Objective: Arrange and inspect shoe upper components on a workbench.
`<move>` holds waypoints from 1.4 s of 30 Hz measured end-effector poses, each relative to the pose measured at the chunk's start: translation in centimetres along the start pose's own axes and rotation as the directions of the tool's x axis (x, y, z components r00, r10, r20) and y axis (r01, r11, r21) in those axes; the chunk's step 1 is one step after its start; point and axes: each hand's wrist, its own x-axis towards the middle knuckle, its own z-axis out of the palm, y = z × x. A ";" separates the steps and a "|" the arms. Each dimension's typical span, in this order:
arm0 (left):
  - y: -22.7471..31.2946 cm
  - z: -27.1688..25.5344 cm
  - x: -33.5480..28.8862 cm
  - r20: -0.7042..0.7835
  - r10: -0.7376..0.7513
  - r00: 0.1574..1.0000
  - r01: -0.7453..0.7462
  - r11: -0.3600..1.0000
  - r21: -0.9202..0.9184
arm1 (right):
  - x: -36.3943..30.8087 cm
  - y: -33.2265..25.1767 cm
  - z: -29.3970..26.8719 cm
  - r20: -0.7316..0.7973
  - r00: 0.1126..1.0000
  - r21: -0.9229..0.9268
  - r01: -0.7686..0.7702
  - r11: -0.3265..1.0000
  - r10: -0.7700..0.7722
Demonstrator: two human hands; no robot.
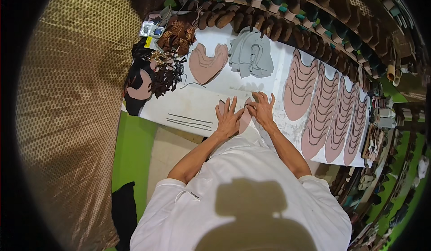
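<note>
A pink shoe-upper piece (245, 121) lies at the table's near edge, partly hidden under my hands. My left hand (229, 120) rests on its left side, fingers stretched out and spread, with the index fingertip close to its curved edge. At that edge, the thumb and index finger of my right hand (261, 110) are pinched on a short dark strip (246, 105); the other fingers are raised. The strip's far end is hidden. Several loose dark strips (189, 121) lie side by side to the left of my hands.
Overlapping pink pieces with dark-lined curved edges (313, 136) lie in rows at right. Behind my hands are a pink stack (208, 64) and grey cut pieces (251, 55). Dark scraps (166, 78) heap at far left. Shelves of shoes (310, 19) border the table's back.
</note>
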 end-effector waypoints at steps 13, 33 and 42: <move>-0.4 0.6 0.3 -0.060 0.054 0.997 -0.052 0.998 0.038 | 0.3 -0.2 0.0 0.022 1.000 -0.025 -0.012 1.000 0.012; -1.3 0.9 0.6 -0.051 0.114 0.992 -0.105 0.984 0.145 | 0.5 1.0 -0.9 0.082 0.995 0.038 0.058 0.998 -0.061; -0.7 0.5 0.6 -0.050 0.105 0.993 -0.100 0.992 0.082 | 2.2 0.7 0.0 -0.001 0.988 -0.045 0.152 0.987 -0.152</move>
